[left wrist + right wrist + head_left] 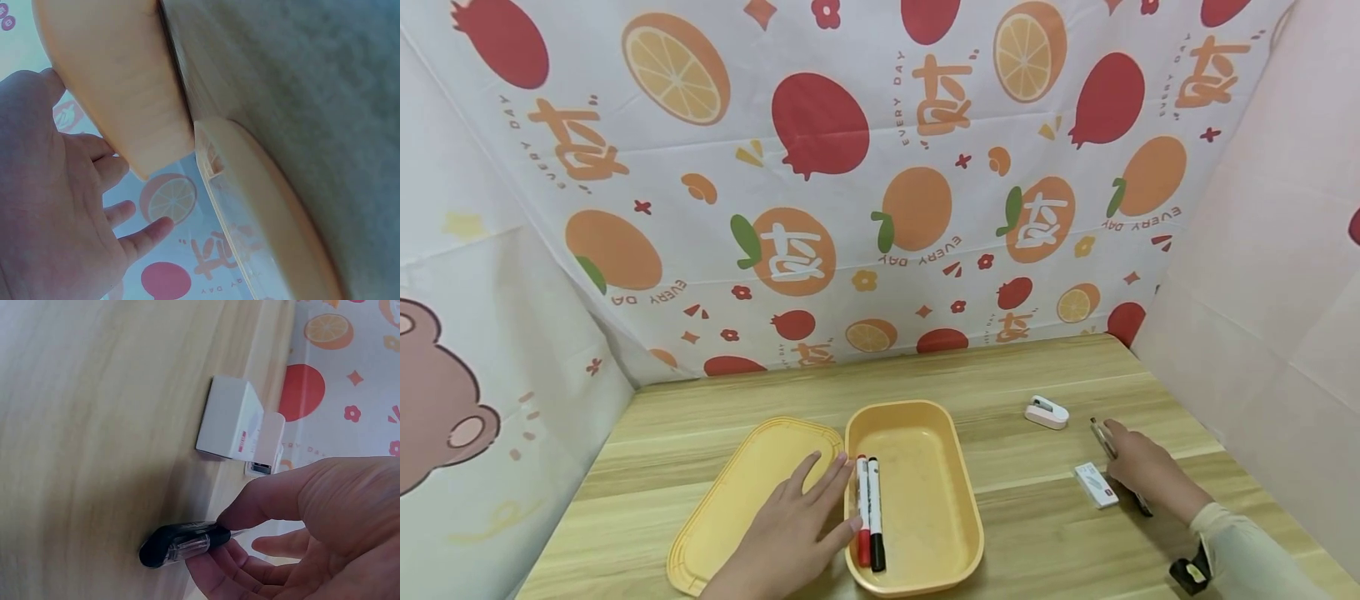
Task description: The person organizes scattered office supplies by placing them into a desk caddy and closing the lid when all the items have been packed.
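My right hand (pixel 1150 477) pinches a slim pen (pixel 1103 439) between thumb and fingers at the right of the table. Its lower end, black with a clear section, shows in the right wrist view as a black-ended pen (pixel 181 545); whether it is more than one pen I cannot tell. Beside it lies a small white box (pixel 1097 486). With fingers spread, my left hand (pixel 797 529) touches the left rim of a yellow plastic box (pixel 973 517). Inside the box, along its left wall, lie a red marker (pixel 863 508) and a black marker (pixel 876 512).
Left of the box lies its yellow lid (pixel 730 508), partly under my left hand. A white and pink stapler (pixel 1047 412) sits behind the white box. A black tape dispenser (pixel 1190 575) is near my right sleeve. Printed cloth (pixel 917 275) hangs behind the table.
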Demonstrator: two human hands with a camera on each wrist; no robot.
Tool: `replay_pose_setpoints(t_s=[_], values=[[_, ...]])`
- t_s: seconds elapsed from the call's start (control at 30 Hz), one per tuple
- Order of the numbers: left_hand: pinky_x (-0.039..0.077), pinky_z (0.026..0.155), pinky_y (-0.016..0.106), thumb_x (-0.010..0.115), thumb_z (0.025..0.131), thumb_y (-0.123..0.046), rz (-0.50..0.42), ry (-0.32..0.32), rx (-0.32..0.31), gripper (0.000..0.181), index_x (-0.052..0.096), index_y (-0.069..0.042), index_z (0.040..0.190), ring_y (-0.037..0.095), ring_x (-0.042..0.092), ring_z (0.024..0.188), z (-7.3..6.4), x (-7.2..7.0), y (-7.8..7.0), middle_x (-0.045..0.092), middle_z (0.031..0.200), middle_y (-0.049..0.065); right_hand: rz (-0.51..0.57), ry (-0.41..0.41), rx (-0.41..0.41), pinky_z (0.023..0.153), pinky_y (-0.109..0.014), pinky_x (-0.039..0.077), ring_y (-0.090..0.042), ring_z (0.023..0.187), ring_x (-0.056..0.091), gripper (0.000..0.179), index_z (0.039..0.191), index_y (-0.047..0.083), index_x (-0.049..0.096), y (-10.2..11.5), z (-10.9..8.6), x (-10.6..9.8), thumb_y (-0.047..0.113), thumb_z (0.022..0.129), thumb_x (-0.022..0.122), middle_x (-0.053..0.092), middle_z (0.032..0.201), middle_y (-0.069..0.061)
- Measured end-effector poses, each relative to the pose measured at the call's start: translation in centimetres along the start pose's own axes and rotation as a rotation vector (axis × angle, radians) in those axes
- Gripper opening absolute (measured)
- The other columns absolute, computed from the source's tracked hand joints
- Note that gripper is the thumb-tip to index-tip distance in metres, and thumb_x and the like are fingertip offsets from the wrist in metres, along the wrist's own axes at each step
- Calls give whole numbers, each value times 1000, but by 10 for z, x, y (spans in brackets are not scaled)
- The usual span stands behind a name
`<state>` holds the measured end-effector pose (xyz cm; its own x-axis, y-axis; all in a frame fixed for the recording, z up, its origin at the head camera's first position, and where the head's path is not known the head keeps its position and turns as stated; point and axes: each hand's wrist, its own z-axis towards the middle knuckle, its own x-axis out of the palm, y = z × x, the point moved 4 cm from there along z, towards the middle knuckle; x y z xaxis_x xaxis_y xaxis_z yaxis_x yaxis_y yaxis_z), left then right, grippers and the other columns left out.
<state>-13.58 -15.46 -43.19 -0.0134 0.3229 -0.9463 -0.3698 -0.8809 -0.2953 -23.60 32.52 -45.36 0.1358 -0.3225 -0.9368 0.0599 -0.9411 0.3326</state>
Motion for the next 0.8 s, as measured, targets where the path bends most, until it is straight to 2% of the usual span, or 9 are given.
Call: replay_pose_setpoints(t_s=[0.1,0.2,0.3,0.4,0.6,0.8], values=[[31,115,57,45,100,-63,4,-2,2,71,37,-22,157,31,22,154,1,0,0,35,163,-7,26,-6,-8,74,-51,54,-40,95,65,67,140,-22,34,-1,0,-3,-2,82,61,64,112,-37],[31,115,58,45,100,-63,11,-5,1,71,37,-22,157,30,22,154,1,0,0,36,163,-7,89,-7,-10,64,-44,52,-29,79,63,66,142,-20,34,-3,0,-6,-2,84,62,67,98,-25],[31,115,58,46,100,-63,12,-5,1,71,37,-22,157,30,22,154,1,0,0,36,163,-7,169,-23,-20,57,-36,45,-21,66,54,65,144,-17,33,-3,-1,-9,-1,87,60,62,87,-12],[31,115,58,46,100,-63,12,-5,1,71,37,-22,157,30,23,154,0,-1,0,36,163,-7,274,-23,-32,54,-32,42,-18,63,49,64,146,-16,32,-2,-2,-13,-1,89,58,58,86,-10],[31,115,58,45,100,-63,15,-11,0,71,37,-23,157,29,22,154,0,0,0,35,163,-7,584,91,-16,63,-32,52,-19,78,55,66,154,-10,24,7,-1,-20,4,97,55,56,101,-17],[31,115,58,45,100,-64,20,-12,-3,71,36,-24,158,28,22,154,0,1,0,34,164,-9,762,159,-51,79,-33,56,-18,94,57,70,157,-6,19,23,1,-23,8,100,56,55,112,-20]])
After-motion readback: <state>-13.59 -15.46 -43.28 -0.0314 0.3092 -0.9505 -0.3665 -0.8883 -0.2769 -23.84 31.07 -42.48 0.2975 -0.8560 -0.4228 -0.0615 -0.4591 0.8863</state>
